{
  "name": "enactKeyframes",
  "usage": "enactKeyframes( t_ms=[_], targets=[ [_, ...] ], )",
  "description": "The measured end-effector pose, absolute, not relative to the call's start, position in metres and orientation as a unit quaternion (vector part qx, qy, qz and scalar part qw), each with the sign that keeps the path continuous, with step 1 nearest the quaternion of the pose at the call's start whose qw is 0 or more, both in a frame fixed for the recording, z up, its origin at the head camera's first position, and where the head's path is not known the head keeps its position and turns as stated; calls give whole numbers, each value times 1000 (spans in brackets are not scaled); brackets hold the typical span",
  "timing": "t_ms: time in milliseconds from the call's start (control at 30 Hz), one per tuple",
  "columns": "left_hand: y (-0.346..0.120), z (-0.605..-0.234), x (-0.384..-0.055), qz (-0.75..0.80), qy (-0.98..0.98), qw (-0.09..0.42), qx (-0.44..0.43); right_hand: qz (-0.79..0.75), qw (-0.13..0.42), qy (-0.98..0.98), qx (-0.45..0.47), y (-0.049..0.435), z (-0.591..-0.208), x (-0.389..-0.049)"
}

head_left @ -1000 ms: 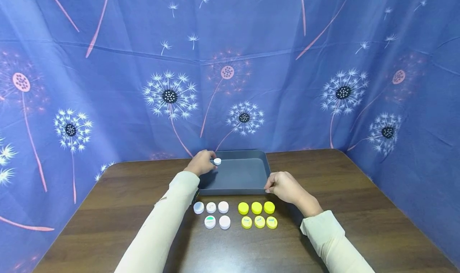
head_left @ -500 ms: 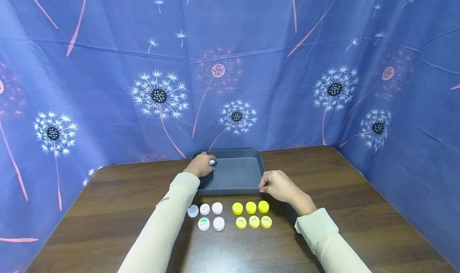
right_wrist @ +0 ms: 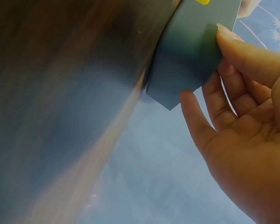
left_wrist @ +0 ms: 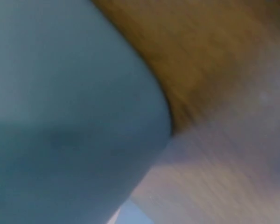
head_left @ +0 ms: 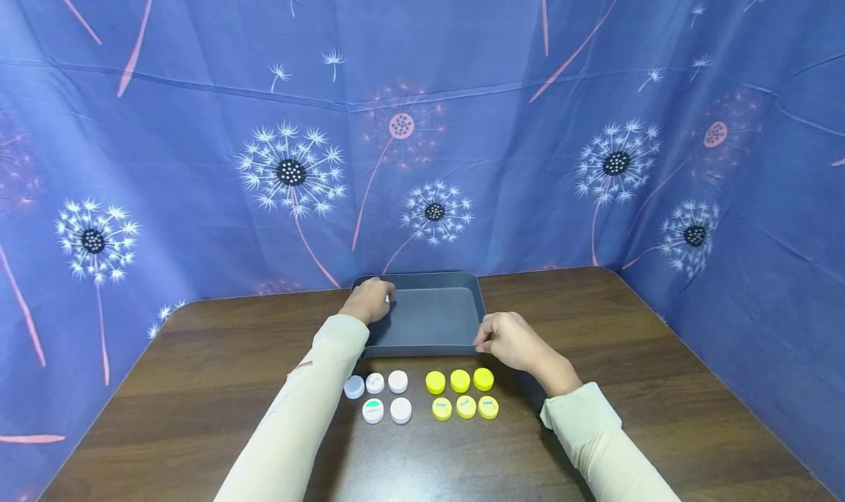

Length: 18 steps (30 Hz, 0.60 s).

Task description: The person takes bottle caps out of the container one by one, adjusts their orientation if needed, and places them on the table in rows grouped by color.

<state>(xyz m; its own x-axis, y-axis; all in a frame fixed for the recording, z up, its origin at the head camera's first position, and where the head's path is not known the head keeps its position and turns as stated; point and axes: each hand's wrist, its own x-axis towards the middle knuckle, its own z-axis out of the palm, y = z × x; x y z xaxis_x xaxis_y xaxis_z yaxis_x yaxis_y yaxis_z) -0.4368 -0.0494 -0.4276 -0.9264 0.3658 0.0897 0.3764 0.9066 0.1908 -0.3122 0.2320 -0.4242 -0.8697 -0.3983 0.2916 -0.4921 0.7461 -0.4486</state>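
A shallow dark grey tray (head_left: 429,351) lies toward the back of the table. My left hand (head_left: 371,300) reaches into its left side, fingers bent around a white bottle cap (head_left: 388,298). Only a sliver of that cap shows; the hand hides the rest. At the tray's near right corner my right hand (head_left: 515,339) pinches the rim; the right wrist view has the thumb (right_wrist: 252,53) on one face of the tray wall (right_wrist: 186,60) and fingers behind. In the left wrist view a blurred grey-teal surface (left_wrist: 60,116) fills the left, and no fingers show.
In front of the tray, several white caps (head_left: 400,411) stand in two rows, one with a green mark. Several yellow caps (head_left: 460,381) form two rows to their right. A blue dandelion-print curtain (head_left: 422,120) hangs behind the wooden table (head_left: 231,384).
The white cap, plainly visible at the left fingertips earlier, is now almost hidden under that hand. The head view has shifted slightly. My right hand stays at the tray corner.
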Motion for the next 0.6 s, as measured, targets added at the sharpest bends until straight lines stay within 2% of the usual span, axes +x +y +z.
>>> enactKeyframes(
  t_ms=[600],
  targets=[
    [-55, -425, -433, -140, -969, 42, -200, 277, 72, -925, 248, 233, -424, -313]
  ],
)
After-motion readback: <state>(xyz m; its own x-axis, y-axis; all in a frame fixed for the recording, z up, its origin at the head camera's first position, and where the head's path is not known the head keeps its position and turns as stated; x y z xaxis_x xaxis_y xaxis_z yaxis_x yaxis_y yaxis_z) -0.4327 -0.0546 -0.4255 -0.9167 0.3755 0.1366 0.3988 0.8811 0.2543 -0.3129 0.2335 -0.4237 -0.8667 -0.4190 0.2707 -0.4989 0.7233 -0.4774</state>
